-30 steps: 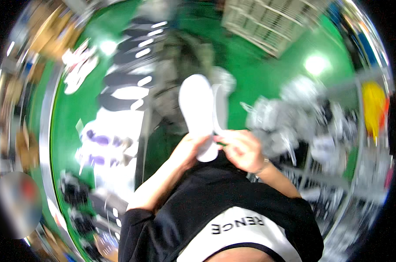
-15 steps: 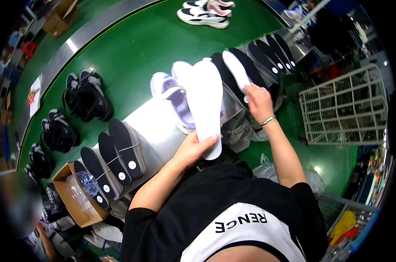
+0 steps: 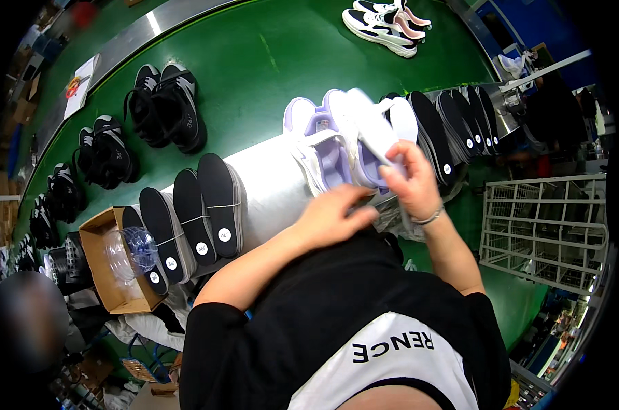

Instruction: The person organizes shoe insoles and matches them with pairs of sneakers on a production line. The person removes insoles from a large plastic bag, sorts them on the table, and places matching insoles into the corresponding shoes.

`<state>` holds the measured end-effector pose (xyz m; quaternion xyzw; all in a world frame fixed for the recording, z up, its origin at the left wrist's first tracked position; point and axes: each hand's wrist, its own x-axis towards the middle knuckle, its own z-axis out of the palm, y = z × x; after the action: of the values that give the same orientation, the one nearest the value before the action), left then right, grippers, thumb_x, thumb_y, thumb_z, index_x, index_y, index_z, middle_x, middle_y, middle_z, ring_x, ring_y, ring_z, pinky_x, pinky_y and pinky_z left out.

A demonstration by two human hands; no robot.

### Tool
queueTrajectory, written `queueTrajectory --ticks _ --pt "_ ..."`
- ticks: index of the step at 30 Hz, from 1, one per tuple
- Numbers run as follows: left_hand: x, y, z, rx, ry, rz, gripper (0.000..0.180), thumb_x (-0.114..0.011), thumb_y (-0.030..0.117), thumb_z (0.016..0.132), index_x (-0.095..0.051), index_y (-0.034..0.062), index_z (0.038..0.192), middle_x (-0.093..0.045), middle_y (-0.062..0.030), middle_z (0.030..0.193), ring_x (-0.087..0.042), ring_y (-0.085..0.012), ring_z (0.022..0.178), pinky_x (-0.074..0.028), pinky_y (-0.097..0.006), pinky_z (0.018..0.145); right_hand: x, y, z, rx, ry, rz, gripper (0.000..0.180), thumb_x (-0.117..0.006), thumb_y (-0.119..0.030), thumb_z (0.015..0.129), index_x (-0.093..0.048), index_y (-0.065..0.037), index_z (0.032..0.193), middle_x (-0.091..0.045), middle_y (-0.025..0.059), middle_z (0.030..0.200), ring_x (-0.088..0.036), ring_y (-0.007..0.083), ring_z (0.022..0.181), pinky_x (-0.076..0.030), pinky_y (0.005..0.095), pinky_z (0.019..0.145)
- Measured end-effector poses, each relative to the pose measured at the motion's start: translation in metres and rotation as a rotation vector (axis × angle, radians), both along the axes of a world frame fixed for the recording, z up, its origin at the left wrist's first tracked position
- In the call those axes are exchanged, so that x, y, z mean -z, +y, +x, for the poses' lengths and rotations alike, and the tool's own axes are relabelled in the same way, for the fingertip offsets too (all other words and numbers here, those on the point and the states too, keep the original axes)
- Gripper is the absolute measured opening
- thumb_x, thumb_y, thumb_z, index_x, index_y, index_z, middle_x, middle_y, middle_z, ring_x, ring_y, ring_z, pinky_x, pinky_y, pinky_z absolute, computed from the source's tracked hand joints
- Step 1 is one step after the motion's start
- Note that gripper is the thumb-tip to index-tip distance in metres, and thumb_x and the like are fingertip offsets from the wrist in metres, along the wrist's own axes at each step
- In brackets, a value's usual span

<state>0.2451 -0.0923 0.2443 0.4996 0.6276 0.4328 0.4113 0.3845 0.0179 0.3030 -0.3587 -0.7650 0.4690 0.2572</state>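
Note:
My right hand (image 3: 418, 183) pinches the near end of a white insole (image 3: 372, 126), blurred by motion and slanting over the right shoe of a white-and-lilac pair. Behind it shows a second white insole (image 3: 404, 121); whether my fingers also grip that one I cannot tell. My left hand (image 3: 333, 215) holds nothing, its fingers apart beside the heel of the left white-and-lilac shoe (image 3: 316, 147). Both shoes stand side by side on a silver metal surface (image 3: 265, 178), toes pointing away from me.
Bundled black insoles (image 3: 217, 205) lie to the left, by a cardboard box (image 3: 97, 239) with clear plastic inside. More black insoles (image 3: 432, 133) line the right. Black shoes (image 3: 169, 109) and a white-and-black pair (image 3: 384, 27) stand on the green surface. A white wire rack (image 3: 545, 229) is at right.
My left hand has let go of the white insole it held. My right hand has brought a white insole over the right shoe. The view has shifted, so the shoes appear farther right.

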Motion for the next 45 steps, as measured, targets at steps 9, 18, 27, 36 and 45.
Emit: queueTrajectory --ticks 9,18,27,36,45 --pt "0.058 0.067 -0.049 -0.344 -0.044 0.244 0.049 -0.061 0.008 0.068 -0.04 0.0013 0.111 -0.054 -0.0165 0.095 -0.054 -0.0251 0.088 -0.041 -0.03 0.077 -0.001 -0.018 -0.011 -0.683 -0.882 0.829 0.007 -0.054 -0.013 0.067 -0.058 -0.008 0.064 -0.052 0.0067 0.071 -0.056 0.0208 0.061 -0.045 0.0308 0.051" --pt "0.064 0.058 -0.031 -0.546 0.261 0.168 0.028 -0.055 0.01 0.071 -0.045 0.002 0.096 -0.055 -0.0165 0.085 -0.051 -0.0333 0.081 -0.04 -0.039 0.068 0.066 -0.009 -0.071 -0.542 -1.049 0.503 0.02 -0.046 -0.014 0.075 -0.057 -0.002 0.087 -0.054 0.0154 0.091 -0.057 0.0267 0.081 -0.047 0.0342 0.067" --pt "0.062 0.054 -0.03 -0.534 0.24 0.151 0.034 -0.055 0.003 0.066 -0.042 -0.0003 0.097 -0.056 -0.0176 0.087 -0.055 -0.0318 0.083 -0.043 -0.036 0.071 0.009 -0.018 -0.033 -0.595 -1.148 0.497 0.02 -0.055 -0.022 0.069 -0.057 -0.005 0.079 -0.056 0.0138 0.081 -0.057 0.0261 0.071 -0.046 0.0357 0.06" --pt "0.049 0.041 -0.033 -0.449 -0.042 0.098 0.049 -0.061 0.007 0.066 -0.036 -0.0015 0.107 -0.05 -0.0178 0.1 -0.051 -0.0256 0.094 -0.04 -0.031 0.08 0.074 -0.006 -0.072 -0.662 -0.965 0.575 0.015 -0.048 -0.012 0.07 -0.059 -0.005 0.078 -0.059 0.0143 0.078 -0.058 0.0258 0.073 -0.047 0.0344 0.065" --pt "0.064 0.041 -0.03 -0.494 -0.187 0.082 0.057 -0.069 0.018 0.065 -0.037 -0.0012 0.107 -0.05 -0.015 0.101 -0.049 -0.0197 0.094 -0.039 -0.028 0.081 0.078 0.007 -0.098 -0.779 -1.19 0.249 0.035 -0.054 -0.012 0.068 -0.055 -0.006 0.103 -0.053 0.0153 0.105 -0.05 0.0257 0.101 -0.039 0.0335 0.083"
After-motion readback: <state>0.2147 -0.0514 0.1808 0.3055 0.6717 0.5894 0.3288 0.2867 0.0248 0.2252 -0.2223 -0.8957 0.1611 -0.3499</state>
